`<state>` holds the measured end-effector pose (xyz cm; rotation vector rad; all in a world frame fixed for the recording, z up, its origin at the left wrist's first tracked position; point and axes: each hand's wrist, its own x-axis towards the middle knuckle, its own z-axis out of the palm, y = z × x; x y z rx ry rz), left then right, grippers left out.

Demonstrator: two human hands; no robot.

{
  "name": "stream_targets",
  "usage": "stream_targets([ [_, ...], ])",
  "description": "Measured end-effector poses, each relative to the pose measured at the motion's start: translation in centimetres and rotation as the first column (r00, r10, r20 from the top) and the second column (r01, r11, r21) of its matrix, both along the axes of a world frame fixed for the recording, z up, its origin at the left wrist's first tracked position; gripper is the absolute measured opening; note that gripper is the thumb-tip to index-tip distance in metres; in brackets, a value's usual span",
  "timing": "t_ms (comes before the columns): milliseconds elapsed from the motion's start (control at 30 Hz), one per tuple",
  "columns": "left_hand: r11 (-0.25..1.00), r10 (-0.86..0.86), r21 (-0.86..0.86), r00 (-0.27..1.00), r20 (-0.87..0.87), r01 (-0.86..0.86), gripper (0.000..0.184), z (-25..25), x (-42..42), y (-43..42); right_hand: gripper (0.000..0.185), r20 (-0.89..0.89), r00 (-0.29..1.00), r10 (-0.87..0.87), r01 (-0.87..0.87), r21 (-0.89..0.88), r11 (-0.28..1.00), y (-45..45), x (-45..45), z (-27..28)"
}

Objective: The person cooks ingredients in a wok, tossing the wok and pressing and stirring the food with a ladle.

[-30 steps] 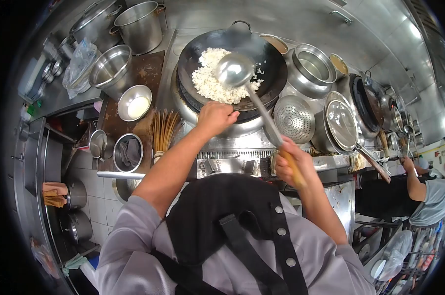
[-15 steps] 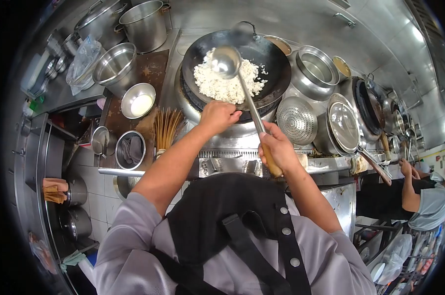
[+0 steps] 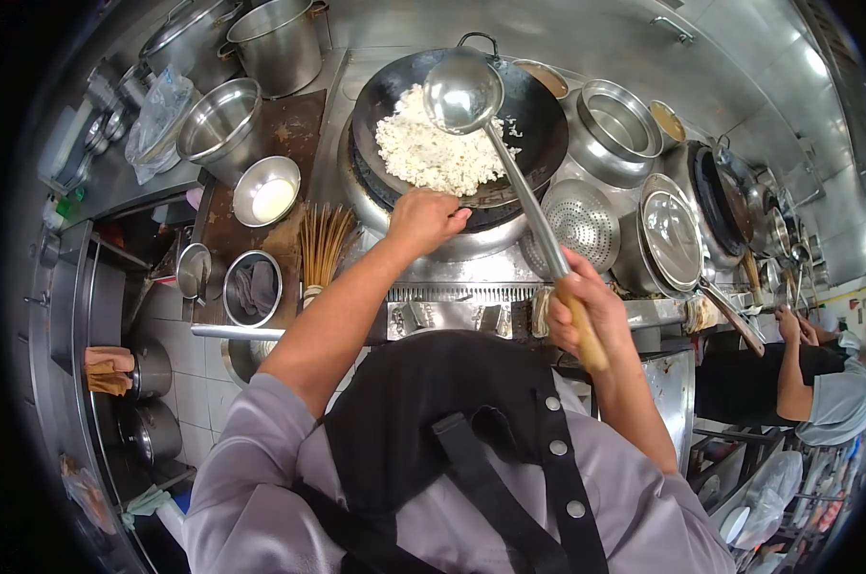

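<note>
A dark wok (image 3: pixel 540 124) sits on the burner, with white rice (image 3: pixel 438 158) heaped over its left and middle. My left hand (image 3: pixel 425 225) is closed on the wok's near rim; its grip is partly hidden under the fingers. In my right hand (image 3: pixel 593 304) is the wooden handle of a long steel ladle (image 3: pixel 528 196). The ladle's round bowl is held above the rice, towards the far side of the wok.
A perforated strainer (image 3: pixel 581 228), metal pots (image 3: pixel 616 120) and a lidded pan (image 3: pixel 670 239) stand to the right. A bowl (image 3: pixel 266 191), bamboo brush (image 3: pixel 323 247) and pot with a dark cloth (image 3: pixel 253 289) are at left. Another person (image 3: pixel 796 383) works at far right.
My right hand has moved right and towards the far side of the counter, swinging the ladle bowl up and slightly right. My left hand stays at the wok's rim.
</note>
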<state>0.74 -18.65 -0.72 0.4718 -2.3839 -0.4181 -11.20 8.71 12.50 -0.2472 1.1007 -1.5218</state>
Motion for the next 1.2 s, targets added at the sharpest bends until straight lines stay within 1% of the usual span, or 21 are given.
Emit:
stream_targets([
  [33,1.0,0.012,0.008,0.999,0.047,-0.012,0.039,0.2,0.0,0.0,0.044,-0.003,1.0,-0.001,0.001,0.0,1.0,0.5,-0.8,-0.4],
  [100,1.0,0.02,0.02,0.995,0.098,-0.022,0.037,0.3,0.2,0.2,0.042,0.263,0.965,0.015,-0.018,0.01,1.0,1.1,-1.7,-2.0],
  [133,0.999,0.025,0.026,0.994,0.102,-0.028,0.036,0.4,0.3,0.2,0.043,0.052,0.998,0.04,-0.049,0.172,0.984,0.1,-1.8,-2.8],
  [167,0.999,0.028,0.031,0.994,0.104,-0.031,0.036,0.4,0.2,0.2,0.043,0.052,0.998,0.032,-0.04,0.171,0.984,-0.6,-1.5,-2.9],
  [233,1.0,0.015,0.016,0.996,0.091,-0.017,0.036,0.3,0.0,0.0,0.05,-0.354,0.922,0.157,-0.08,0.223,0.971,-1.9,-1.3,-2.7],
  [267,1.0,0.011,0.01,0.996,0.087,-0.012,0.036,0.1,0.1,0.1,0.049,-0.446,0.883,0.145,-0.071,0.179,0.981,-1.6,-1.0,-2.9],
  [300,1.0,0.009,0.013,0.996,0.091,-0.01,0.036,-0.2,0.1,0.2,0.049,-0.442,0.885,0.145,-0.07,0.181,0.981,-1.1,-0.8,-2.7],
  [367,1.0,-0.016,0.005,1.0,-0.018,0.016,0.041,-0.3,0.0,0.0,0.049,-0.382,0.924,-0.01,0.04,0.071,0.997,-0.4,-1.0,-1.8],
  [433,1.0,-0.013,0.005,1.0,-0.028,0.013,0.041,-0.2,0.0,0.0,0.049,-0.362,0.932,-0.028,0.045,0.039,0.998,-0.9,-2.3,-2.9],
  [500,1.0,-0.016,0.007,0.999,-0.036,0.016,0.041,-0.2,0.1,0.3,0.047,-0.418,0.905,0.076,0.035,0.25,0.968,-3.2,-4.4,-4.0],
  [533,1.0,-0.013,0.016,1.0,-0.008,0.013,0.041,-0.1,0.2,0.4,0.048,-0.299,0.954,0.036,0.038,0.238,0.971,-4.2,-6.0,-4.9],
  [567,1.0,-0.008,0.022,1.0,0.017,0.008,0.041,0.1,0.0,0.2,0.048,-0.303,0.953,0.03,0.044,0.233,0.971,-4.1,-6.0,-4.2],
  [633,1.0,-0.004,0.014,1.0,0.013,0.003,0.041,0.0,-0.1,0.1,0.047,-0.431,0.902,0.035,0.046,0.176,0.983,-4.2,-5.6,-1.9],
  [667,1.0,-0.002,0.011,1.0,0.015,0.002,0.041,-0.2,0.0,0.1,0.047,-0.368,0.928,-0.06,0.118,0.136,0.984,-3.6,-4.9,-1.3],
  [767,1.0,-0.009,0.003,1.0,-0.014,0.009,0.041,-0.4,0.0,0.1,0.046,-0.336,0.939,-0.067,0.085,0.038,0.996,-1.3,-5.4,-2.5],
  [800,1.0,-0.01,0.003,1.0,-0.014,0.01,0.041,-0.3,-0.1,0.0,0.04,-0.354,0.932,-0.074,0.121,0.113,0.986,-1.5,-4.9,-3.0],
  [833,1.0,-0.004,0.018,1.0,0.001,0.004,0.041,-0.2,0.0,0.1,0.04,-0.354,0.932,-0.077,0.124,0.113,0.986,-2.1,-5.0,-3.4],
  [900,0.999,-0.005,0.032,1.0,0.015,0.005,0.041,-0.2,-0.1,0.3,0.039,-0.309,0.951,0.005,0.081,0.264,0.961,-3.8,-6.0,-3.9],
  [1033,1.0,0.002,0.027,0.999,0.047,-0.003,0.041,0.1,0.1,0.3,0.041,-0.369,0.928,-0.051,0.108,0.136,0.985,-3.3,-4.9,-1.1],
  [1167,0.999,0.008,0.032,0.999,0.039,-0.009,0.041,0.0,0.0,0.3,0.044,-0.37,0.925,-0.081,0.148,0.158,0.976,-2.3,-4.3,-3.3],
  [1200,0.999,0.007,0.034,0.999,0.041,-0.008,0.041,0.0,0.1,0.4,0.044,-0.423,0.906,0.023,0.09,0.245,0.965,-3.1,-4.7,-4.0],
])
